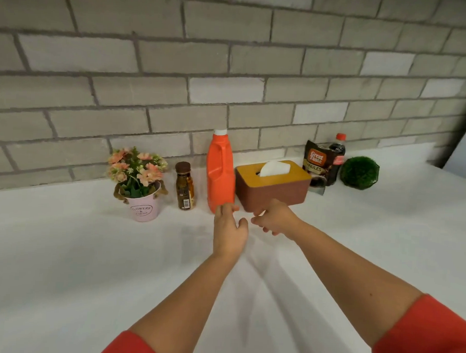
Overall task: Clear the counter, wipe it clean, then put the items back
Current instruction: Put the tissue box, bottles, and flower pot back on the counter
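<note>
The tall orange plastic bottle with a white cap (220, 173) is stood on the white counter (63, 249), just beside the brown tissue box with a yellow lid (272, 187). Its base is touched by the straightened fingers of the left hand (229, 229). The right hand (275, 218) is held loosely curled at the box's front corner; contact cannot be told.

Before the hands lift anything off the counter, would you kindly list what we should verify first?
1. Left hand grips the orange bottle: not ok, fingertips only reach its base.
2. Right hand holds the tissue box: cannot tell, it sits at the front corner.
3. Bottle's white cap on: ok.
4. Orange bottle upright: ok.
5. Small brown bottle stands apart from the orange one: ok.
6. Bare counter in front for setting down: ok.
</note>
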### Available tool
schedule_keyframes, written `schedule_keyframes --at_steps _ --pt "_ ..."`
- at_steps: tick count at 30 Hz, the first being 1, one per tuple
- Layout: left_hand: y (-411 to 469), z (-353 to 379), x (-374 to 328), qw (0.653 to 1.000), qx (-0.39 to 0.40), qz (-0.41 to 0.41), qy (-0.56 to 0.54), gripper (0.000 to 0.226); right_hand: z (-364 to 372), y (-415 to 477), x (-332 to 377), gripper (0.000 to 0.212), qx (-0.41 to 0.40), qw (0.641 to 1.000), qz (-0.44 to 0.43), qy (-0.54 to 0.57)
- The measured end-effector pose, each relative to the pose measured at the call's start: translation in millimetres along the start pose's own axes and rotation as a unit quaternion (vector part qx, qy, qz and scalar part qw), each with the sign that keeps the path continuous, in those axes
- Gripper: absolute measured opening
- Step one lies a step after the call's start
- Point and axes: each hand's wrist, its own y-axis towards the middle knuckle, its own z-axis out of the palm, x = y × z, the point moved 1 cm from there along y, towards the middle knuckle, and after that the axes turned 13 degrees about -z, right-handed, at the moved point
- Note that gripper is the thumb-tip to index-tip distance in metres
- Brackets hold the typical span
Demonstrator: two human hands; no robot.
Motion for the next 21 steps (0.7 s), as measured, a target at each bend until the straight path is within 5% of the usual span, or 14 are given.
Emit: schedule_keyframes --at_steps 12,21 --pt "-101.0 125.8 -49.1 0.963 0.250 0.071 0.069 0.026 -97.0 -116.4 -132.6 0.034 0.026 0.993 0.115 0.003" --pt "-164.8 177.4 -69.2 0.843 0.435 0.151 0.279 0.064 -117.4 -196.3 -175.9 0.062 0.165 0.968 0.176 -0.076"
